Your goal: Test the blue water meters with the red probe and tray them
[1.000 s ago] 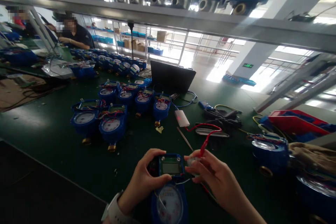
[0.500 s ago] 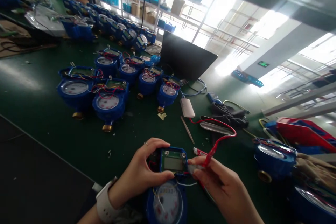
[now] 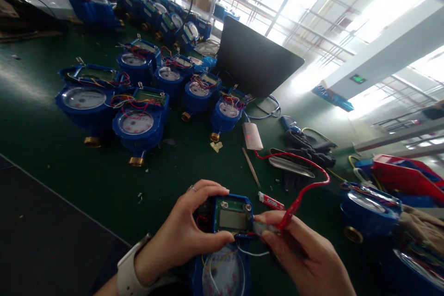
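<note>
A blue water meter (image 3: 222,270) with a round clear dial sits at the bottom centre, a small circuit board with a grey display (image 3: 233,218) in its upper housing. My left hand (image 3: 194,229) grips that housing, thumb at the lower edge and fingers over the top. Between the thumb and fingers of my right hand (image 3: 298,245) is a pale connector (image 3: 265,228) on a thick red cable (image 3: 305,189). The connector's tip meets the right side of the housing; its contact point is hidden. Thin white and yellow wires hang over the dial.
Several blue water meters (image 3: 137,125) stand across the green bench (image 3: 187,162). A white box (image 3: 252,136) joins the red cable. Nearby lie a wooden stick (image 3: 250,166), a red-and-white tube (image 3: 271,201) and tweezers-like metal piece (image 3: 291,166). A dark screen (image 3: 256,58) stands behind.
The view has shifted, so the bench items sit differently in frame. A red light now shows on the white box. Both hands keep their hold, the connector still against the housing.
</note>
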The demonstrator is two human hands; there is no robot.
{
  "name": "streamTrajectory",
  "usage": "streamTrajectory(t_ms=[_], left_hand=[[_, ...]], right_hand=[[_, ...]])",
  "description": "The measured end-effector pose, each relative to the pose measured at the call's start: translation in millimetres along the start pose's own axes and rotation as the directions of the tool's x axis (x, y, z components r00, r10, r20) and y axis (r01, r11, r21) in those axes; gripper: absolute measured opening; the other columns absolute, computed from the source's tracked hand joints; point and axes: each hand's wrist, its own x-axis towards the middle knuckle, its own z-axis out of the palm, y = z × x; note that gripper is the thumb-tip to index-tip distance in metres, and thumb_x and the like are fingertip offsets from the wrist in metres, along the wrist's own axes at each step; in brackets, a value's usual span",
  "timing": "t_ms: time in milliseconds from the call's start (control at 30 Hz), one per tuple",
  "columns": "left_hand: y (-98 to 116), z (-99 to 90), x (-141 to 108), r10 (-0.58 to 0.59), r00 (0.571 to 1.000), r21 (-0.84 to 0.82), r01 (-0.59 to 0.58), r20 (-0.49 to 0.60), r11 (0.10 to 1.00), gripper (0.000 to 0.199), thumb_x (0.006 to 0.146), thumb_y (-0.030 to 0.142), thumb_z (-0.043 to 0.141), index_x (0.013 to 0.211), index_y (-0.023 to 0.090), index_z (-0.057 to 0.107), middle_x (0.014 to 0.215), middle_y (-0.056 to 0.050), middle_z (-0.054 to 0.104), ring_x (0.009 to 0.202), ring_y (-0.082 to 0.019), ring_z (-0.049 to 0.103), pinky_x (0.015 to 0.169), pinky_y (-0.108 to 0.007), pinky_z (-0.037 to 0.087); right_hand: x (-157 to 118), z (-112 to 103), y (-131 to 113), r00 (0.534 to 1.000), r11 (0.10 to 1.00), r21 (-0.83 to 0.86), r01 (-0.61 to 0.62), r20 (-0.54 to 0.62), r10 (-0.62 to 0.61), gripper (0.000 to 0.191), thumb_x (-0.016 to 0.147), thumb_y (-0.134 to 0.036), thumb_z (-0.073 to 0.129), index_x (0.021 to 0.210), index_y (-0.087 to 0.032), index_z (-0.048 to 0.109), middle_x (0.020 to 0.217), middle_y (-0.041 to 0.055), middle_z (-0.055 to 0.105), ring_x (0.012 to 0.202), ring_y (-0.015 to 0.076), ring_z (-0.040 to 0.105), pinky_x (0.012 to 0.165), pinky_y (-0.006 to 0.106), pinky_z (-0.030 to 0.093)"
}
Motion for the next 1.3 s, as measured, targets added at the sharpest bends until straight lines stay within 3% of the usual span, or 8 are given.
streamTrajectory(t_ms=[133,500,667,800,1300], left_hand=[[0,0.2,0,-0.008,1.0,-0.008,0.008,0.001,1.0,0.051,0.066,0.027,0.085,0.113,0.023,0.067,0.119,-0.008,0.064,0.112,-0.029,0.062,0.096,-0.038,0.051],[-2,-1.4,-1,0.005,1.0,0.003,-0.005,0.026,1.0,0.052,0.067,0.027,0.085,0.115,0.026,0.065,0.121,-0.005,0.062,0.114,-0.026,0.06,0.097,-0.034,0.048],[-1,-0.2,0,0.012,1.0,0.005,-0.012,0.022,1.0,0.05,0.067,0.026,0.084,0.113,0.024,0.066,0.119,-0.006,0.063,0.112,-0.026,0.061,0.095,-0.034,0.048],[-1,0.1,0,0.011,1.0,-0.005,-0.011,0.023,1.0,0.049,0.067,0.027,0.083,0.113,0.023,0.066,0.12,-0.007,0.062,0.113,-0.027,0.061,0.095,-0.035,0.049],[-3,-0.4,2,0.007,0.999,0.003,-0.007,0.042,1.0,0.05,0.069,0.028,0.083,0.115,0.024,0.064,0.121,-0.006,0.061,0.115,-0.026,0.059,0.097,-0.036,0.047]], right_hand=[[0,-2,1,0.998,0.997,-0.057,0.053,0.031,-0.052,0.014,0.09,-0.03,0.063,0.098,-0.022,0.072,0.092,0.0063,0.077,0.074,0.0201,0.075,0.06,0.021,0.061],[6,0,-6,1.0,0.998,-0.053,0.024,0.018,-0.023,0.013,0.089,-0.03,0.064,0.095,-0.022,0.073,0.09,0.004,0.075,0.057,0.0139,0.069,0.056,0.02,0.059],[8,0,-10,0.999,0.998,-0.061,0.013,0.04,-0.011,0.012,0.091,-0.029,0.061,0.094,-0.023,0.072,0.101,0.0054,0.073,0.06,0.0128,0.069,0.055,0.019,0.058],[11,-2,-12,0.992,0.994,-0.097,0.059,0.113,-0.048,0.014,0.093,-0.027,0.058,0.097,-0.022,0.07,0.098,0.0061,0.072,0.064,0.0136,0.07,0.055,0.018,0.058],[11,-2,-10,0.99,0.985,-0.139,0.1,0.112,-0.085,0.012,0.094,-0.026,0.057,0.096,-0.021,0.069,0.096,0.0042,0.072,0.066,0.0139,0.069,0.056,0.019,0.057]])
